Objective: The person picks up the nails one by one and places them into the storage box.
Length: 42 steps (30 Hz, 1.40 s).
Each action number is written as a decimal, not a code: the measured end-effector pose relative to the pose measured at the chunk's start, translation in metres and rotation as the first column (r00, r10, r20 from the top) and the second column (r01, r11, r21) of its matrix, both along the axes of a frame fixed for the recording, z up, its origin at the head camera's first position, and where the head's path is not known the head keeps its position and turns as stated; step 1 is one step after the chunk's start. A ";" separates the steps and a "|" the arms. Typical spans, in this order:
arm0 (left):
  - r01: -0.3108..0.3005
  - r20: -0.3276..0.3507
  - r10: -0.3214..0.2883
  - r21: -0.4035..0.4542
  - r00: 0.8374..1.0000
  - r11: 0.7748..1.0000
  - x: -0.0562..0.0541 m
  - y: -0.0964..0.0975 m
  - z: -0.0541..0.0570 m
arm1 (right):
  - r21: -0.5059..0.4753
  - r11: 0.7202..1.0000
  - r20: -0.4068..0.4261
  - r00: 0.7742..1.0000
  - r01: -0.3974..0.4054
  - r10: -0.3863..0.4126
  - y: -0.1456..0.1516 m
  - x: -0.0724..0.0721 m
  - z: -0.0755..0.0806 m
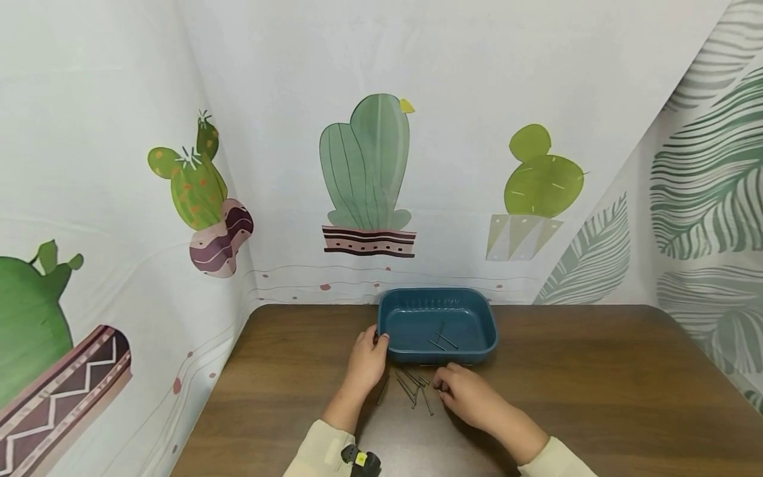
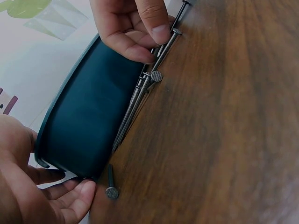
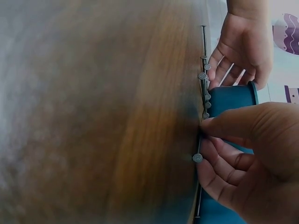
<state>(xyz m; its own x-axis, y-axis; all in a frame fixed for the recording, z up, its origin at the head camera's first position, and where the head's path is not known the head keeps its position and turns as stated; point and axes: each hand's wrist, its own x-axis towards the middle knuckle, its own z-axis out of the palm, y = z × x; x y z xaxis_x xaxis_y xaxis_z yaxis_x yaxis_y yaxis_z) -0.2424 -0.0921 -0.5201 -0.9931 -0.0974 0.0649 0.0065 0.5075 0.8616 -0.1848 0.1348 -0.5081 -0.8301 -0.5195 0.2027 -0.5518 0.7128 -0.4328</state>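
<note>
A dark blue plastic tray (image 1: 484, 354) stands at the back of the table. My left hand (image 1: 366, 358) holds its left end, thumb at the rim and fingers against the outer wall (image 2: 72, 189). In front of the tray lies a loose group of steel nails (image 1: 408, 384), several with flat round heads (image 3: 202, 75) toward me. My right hand (image 1: 467, 394) is at the right side of this group, thumb and fingertips pinching a nail (image 3: 197, 158), whose shaft is partly hidden by the fingers. A few more nails (image 1: 445, 340) lie inside the tray.
The brown wooden table (image 1: 596, 384) extends to both sides. Right behind the tray hangs a white cloth (image 1: 286, 199) printed with cacti, with a leaf-patterned cloth (image 1: 709, 199) at the right. One nail (image 2: 111, 186) lies apart, close to my left fingertips.
</note>
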 end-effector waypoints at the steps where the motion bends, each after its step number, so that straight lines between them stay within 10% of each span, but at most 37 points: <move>1: 0.001 0.001 -0.001 0.000 1.000 1.000 0.000 0.000 0.000 | 0.000 1.000 0.003 1.000 0.003 -0.003 0.000 0.000 0.000; 42: -0.003 -0.009 0.003 0.001 1.000 1.000 0.000 0.000 0.000 | -0.009 0.998 -0.072 0.996 0.061 -0.061 -0.002 -0.002 0.003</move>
<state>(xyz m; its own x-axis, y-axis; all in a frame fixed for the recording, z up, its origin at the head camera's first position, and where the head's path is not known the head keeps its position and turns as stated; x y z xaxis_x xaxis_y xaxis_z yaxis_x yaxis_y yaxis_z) -0.2420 -0.0924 -0.5205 -0.9922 -0.1001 0.0741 0.0132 0.5069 0.8619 -0.1868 0.1329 -0.5055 -0.8432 -0.4668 0.2666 -0.5374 0.7430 -0.3988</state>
